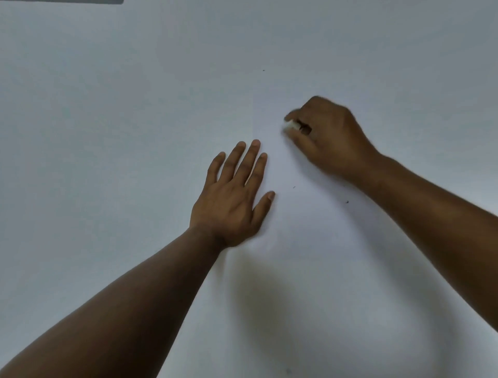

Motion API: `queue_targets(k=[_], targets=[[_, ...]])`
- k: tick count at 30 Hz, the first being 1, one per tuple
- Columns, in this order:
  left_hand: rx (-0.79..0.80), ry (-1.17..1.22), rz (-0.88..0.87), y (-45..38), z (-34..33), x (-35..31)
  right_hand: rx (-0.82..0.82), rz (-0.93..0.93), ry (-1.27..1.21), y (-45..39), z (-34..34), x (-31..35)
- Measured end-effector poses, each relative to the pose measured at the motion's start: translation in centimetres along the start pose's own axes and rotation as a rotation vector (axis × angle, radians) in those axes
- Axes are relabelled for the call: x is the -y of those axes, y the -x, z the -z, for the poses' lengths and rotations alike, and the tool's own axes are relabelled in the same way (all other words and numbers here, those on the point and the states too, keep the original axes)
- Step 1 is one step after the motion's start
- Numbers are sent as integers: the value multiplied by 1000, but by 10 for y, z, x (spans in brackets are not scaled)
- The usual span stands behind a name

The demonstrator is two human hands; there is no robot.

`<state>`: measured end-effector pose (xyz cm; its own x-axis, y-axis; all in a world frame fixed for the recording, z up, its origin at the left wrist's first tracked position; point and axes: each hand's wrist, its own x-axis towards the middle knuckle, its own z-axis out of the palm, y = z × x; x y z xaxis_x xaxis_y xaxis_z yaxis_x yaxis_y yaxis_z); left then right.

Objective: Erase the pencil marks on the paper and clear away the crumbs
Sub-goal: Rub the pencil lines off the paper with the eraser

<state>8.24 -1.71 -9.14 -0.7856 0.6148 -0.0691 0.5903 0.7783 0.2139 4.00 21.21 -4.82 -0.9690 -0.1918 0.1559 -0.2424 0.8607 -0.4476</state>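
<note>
A large white sheet of paper [296,269] fills almost the whole view. My left hand [234,194] lies flat on it near the middle, fingers straight and spread a little. To its upper right, my right hand [326,135] pinches a small white eraser [291,125] between thumb and fingers, its tip down at the paper; the hand is slightly blurred. Tiny dark crumbs lie on the sheet: one [294,187] between my hands, one [347,201] under my right forearm, one [263,70] farther away. No pencil marks are plain to see.
A dark grey strip [62,1] shows at the top left corner, beyond the white surface. The edge between paper and table is hard to make out.
</note>
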Motion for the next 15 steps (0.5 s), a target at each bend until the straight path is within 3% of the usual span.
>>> queue_targets(k=[10, 15], targets=[[-30, 41, -7, -1, 3, 1, 52, 58, 215, 46, -21, 52], [-12, 7, -6, 0, 4, 1, 105, 21, 247, 108, -23, 74]])
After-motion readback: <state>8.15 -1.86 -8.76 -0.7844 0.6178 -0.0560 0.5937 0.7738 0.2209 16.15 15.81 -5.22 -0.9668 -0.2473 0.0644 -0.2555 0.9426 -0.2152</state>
